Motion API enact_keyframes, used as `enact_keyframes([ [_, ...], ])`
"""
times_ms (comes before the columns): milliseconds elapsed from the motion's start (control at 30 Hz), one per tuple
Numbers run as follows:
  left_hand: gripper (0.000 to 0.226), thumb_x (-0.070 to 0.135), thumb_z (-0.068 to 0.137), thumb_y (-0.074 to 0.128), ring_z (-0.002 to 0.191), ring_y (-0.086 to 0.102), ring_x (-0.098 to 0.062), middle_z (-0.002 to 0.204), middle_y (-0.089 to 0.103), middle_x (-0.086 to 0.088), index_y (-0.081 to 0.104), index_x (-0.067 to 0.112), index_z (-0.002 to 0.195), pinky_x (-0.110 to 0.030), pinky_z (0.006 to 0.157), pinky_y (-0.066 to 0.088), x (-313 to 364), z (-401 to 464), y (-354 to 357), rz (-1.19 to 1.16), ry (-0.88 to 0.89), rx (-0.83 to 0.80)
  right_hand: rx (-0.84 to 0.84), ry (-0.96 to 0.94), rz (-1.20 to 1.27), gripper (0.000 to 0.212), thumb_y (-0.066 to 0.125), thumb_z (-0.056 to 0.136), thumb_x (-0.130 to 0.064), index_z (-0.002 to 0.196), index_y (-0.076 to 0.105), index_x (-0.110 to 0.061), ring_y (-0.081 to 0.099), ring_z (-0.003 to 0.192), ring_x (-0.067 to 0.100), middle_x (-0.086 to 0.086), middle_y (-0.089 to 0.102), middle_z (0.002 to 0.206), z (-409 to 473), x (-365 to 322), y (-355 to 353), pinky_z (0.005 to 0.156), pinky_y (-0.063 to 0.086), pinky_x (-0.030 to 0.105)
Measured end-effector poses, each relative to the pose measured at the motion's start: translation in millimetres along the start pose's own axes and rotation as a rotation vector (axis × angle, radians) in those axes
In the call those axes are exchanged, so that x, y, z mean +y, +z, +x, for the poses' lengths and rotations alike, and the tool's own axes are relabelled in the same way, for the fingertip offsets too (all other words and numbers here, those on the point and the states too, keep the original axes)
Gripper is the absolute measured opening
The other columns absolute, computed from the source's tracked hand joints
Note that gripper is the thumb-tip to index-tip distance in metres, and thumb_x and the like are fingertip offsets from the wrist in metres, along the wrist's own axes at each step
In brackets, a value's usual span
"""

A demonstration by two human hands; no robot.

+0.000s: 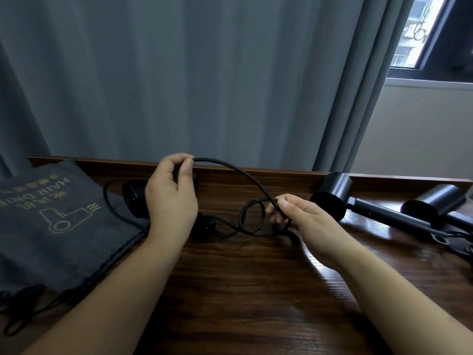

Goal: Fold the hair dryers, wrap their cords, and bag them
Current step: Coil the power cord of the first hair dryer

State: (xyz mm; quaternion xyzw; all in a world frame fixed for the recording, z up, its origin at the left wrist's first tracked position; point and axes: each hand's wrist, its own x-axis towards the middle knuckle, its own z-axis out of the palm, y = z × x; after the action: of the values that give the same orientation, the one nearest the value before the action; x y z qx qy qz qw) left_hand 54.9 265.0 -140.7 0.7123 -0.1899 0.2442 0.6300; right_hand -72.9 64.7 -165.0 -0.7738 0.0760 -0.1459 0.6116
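L hand (172,198) pinches black cord (240,175) at thumb tip; R hand (294,213) grips cord loop; dryer (135,197) behind L hand; bag (51,221) at 9 o'clock, two dryers (332,196) at 3

The cord (245,175) is black; the hair dryers (332,196) are black too; the bag (51,226) is dark grey with gold letters and a gold hair dryer picture; the table (243,278) is dark brown wood with wavy lines; the curtain (204,73) is grey-blue.
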Motion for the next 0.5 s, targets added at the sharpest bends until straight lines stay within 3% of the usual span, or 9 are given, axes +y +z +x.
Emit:
enact_keyframes([
  [67, 0.019, 0.015, 0.095, 0.061, 0.119, 0.049, -0.012, 0.121, 0.057, 0.0, 0.06, 0.02, 0.113, -0.036, 0.106, 0.04, -1.0, -5.6, 1.7, 0.185, 0.177, -0.005, 0.019, -0.001, 0.021, 0.04, 0.041, 0.107, -0.028, 0.087, 0.076, -0.027, 0.051, 0.08, 0.02, -0.001, 0.054, 0.075, 0.9, 1.8, 1.0, 0.086, 0.044, 0.043],
  [100, 0.02, 0.011, 0.092, 0.061, 0.121, 0.045, -0.02, 0.122, 0.053, -0.003, 0.059, 0.018, 0.111, -0.038, 0.105, 0.037, -0.6, -8.2, 2.3, 0.247, 0.305, -0.021, 0.035, 0.0, 0.047, 0.039, 0.043, 0.106, -0.029, 0.088, 0.077, -0.026, 0.05, 0.077, 0.02, -0.003, 0.053, 0.073, 1.7, 2.9, 1.4, 0.084, 0.043, 0.042],
  [133, 0.017, 0.008, 0.089, 0.06, 0.115, 0.046, -0.022, 0.115, 0.053, -0.004, 0.06, 0.016, 0.105, -0.036, 0.1, 0.037, 1.2, -11.1, 2.9, 0.263, 0.424, -0.076, 0.051, -0.001, 0.077, 0.037, 0.046, 0.105, -0.03, 0.088, 0.078, -0.024, 0.049, 0.075, 0.019, -0.004, 0.054, 0.071, 2.1, 3.0, 2.0, 0.082, 0.042, 0.04],
  [200, 0.011, 0.016, 0.089, 0.056, 0.095, 0.052, -0.016, 0.095, 0.059, 0.003, 0.066, 0.014, 0.092, -0.032, 0.083, 0.043, 4.1, -20.1, 5.3, 0.234, 0.573, -0.349, 0.052, -0.015, 0.137, 0.031, 0.052, 0.099, -0.034, 0.09, 0.079, -0.021, 0.051, 0.074, 0.017, -0.003, 0.059, 0.073, 2.3, 2.4, 3.1, 0.079, 0.042, 0.036],
  [267, 0.034, 0.044, 0.092, 0.05, 0.083, 0.056, -0.008, 0.083, 0.065, 0.011, 0.074, 0.021, 0.09, -0.033, 0.073, 0.049, 5.5, -29.5, 9.9, 0.291, 0.517, -0.706, 0.014, -0.024, 0.173, 0.028, 0.059, 0.09, -0.037, 0.091, 0.079, -0.019, 0.054, 0.074, 0.015, 0.001, 0.064, 0.077, 1.4, 1.9, 3.9, 0.075, 0.044, 0.03],
  [300, 0.044, 0.059, 0.09, 0.047, 0.083, 0.059, -0.005, 0.083, 0.069, 0.013, 0.077, 0.026, 0.092, -0.035, 0.074, 0.051, 6.4, -33.4, 13.0, 0.331, 0.447, -0.808, -0.01, -0.022, 0.178, 0.025, 0.062, 0.088, -0.037, 0.091, 0.079, -0.018, 0.056, 0.073, 0.014, 0.003, 0.066, 0.079, 1.0, 2.1, 4.1, 0.073, 0.045, 0.029],
  [367, 0.048, 0.071, 0.088, 0.047, 0.089, 0.065, 0.0, 0.091, 0.073, 0.016, 0.077, 0.035, 0.099, -0.032, 0.08, 0.054, 6.7, -37.8, 16.6, 0.279, 0.32, -0.818, -0.051, -0.025, 0.157, 0.017, 0.071, 0.088, -0.033, 0.093, 0.077, -0.018, 0.057, 0.074, 0.016, 0.007, 0.069, 0.085, 0.0, 2.6, 5.3, 0.07, 0.047, 0.028],
  [433, 0.026, 0.057, 0.09, 0.058, 0.09, 0.067, 0.005, 0.09, 0.073, 0.022, 0.077, 0.04, 0.096, -0.019, 0.079, 0.053, 7.8, -38.8, 15.5, 0.132, 0.22, -0.744, -0.088, -0.045, 0.114, 0.005, 0.071, 0.092, -0.023, 0.094, 0.075, -0.02, 0.056, 0.073, 0.017, 0.005, 0.069, 0.086, -1.5, 2.5, 6.4, 0.069, 0.048, 0.028],
  [500, 0.016, 0.036, 0.095, 0.062, 0.081, 0.068, 0.005, 0.079, 0.073, 0.02, 0.076, 0.039, 0.086, -0.012, 0.071, 0.049, 10.6, -36.8, 13.8, 0.039, 0.137, -0.716, -0.113, -0.039, 0.085, 0.011, 0.069, 0.093, -0.014, 0.09, 0.072, -0.025, 0.057, 0.071, 0.015, -0.001, 0.067, 0.081, -1.5, 3.6, 5.6, 0.07, 0.049, 0.029],
])
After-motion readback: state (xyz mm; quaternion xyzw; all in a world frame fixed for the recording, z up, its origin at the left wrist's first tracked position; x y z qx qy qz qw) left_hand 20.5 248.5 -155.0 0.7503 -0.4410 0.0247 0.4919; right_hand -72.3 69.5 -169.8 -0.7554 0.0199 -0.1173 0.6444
